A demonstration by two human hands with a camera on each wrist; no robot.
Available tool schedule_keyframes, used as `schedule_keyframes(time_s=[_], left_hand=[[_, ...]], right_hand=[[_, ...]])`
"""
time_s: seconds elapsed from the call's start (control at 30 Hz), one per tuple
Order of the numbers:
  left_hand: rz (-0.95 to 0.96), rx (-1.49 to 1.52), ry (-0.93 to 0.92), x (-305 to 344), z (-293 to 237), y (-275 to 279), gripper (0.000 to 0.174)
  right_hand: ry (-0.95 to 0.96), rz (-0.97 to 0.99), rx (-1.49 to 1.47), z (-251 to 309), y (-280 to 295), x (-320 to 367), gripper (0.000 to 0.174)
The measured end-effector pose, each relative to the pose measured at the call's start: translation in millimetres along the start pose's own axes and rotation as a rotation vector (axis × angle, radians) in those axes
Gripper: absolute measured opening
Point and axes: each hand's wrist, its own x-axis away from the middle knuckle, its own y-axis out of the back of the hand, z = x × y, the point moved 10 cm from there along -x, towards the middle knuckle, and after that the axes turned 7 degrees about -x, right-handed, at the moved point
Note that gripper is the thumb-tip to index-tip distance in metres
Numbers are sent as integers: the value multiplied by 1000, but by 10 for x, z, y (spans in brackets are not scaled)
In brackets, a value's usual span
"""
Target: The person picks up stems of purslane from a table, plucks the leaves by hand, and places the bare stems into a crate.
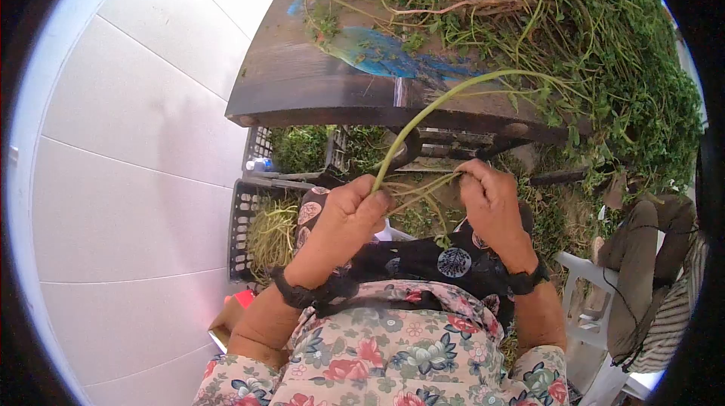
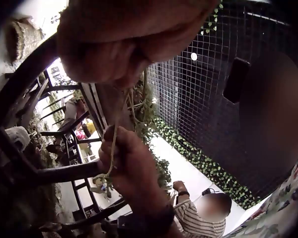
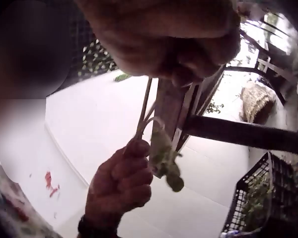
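In the head view my left hand (image 1: 347, 213) grips a long, thick green plant stem (image 1: 414, 123), which arches up and right toward the leafy pile on the table. Thinner side stems (image 1: 423, 193) run from that hand across to my right hand (image 1: 491, 202), whose fingers pinch their far end. Both hands are above the lap, in front of the table edge. In the right wrist view, small leaves (image 3: 164, 153) hang beside the left hand's fingers. A strand of stem (image 2: 115, 148) stretches between the two hands in the left wrist view.
A wooden table (image 1: 279, 81) bears a big heap of leafy green stems (image 1: 612, 51), spilling over its right edge. At the left, a black crate (image 1: 240, 232) contains pale stripped stems (image 1: 273, 236); another crate with greens stands behind. Another person's legs (image 1: 638, 277) are at right, by a white chair.
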Motion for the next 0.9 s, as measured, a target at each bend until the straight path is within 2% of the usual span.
schedule_keyframes(time_s=[0.07, 0.17, 0.3, 0.4, 0.5, 0.57, 0.7, 0.83, 0.9], left_hand=[[-9, -42, 29, 18, -32, 1, 18], [4, -3, 61, 25, -5, 38, 17], [59, 113, 28, -5, 82, -3, 17], [65, 82, 25, -2, 97, -29, 18], [48, 41, 27, 11, 65, 7, 21], [52, 98, 45, 22, 79, 22, 21], [89, 151, 37, 36, 33, -15, 21], [77, 84, 29, 24, 31, 16, 20], [76, 60, 13, 5, 50, 26, 19]], right_hand=[[-97, -92, -114, -240, 51, -14, 15], [-208, -126, -113, -523, 279, -32, 17], [-404, -73, -751, -676, 40, 106, 19], [-506, -10, -865, -713, -11, 151, 16], [-624, 86, -1204, -897, -157, 239, 13], [-699, -16, -1307, -991, -224, 319, 12], [-783, -151, -1339, -1204, -414, 523, 12], [-781, -91, -1379, -1235, -447, 644, 11], [-766, -92, -1301, -1221, -329, 629, 12]])
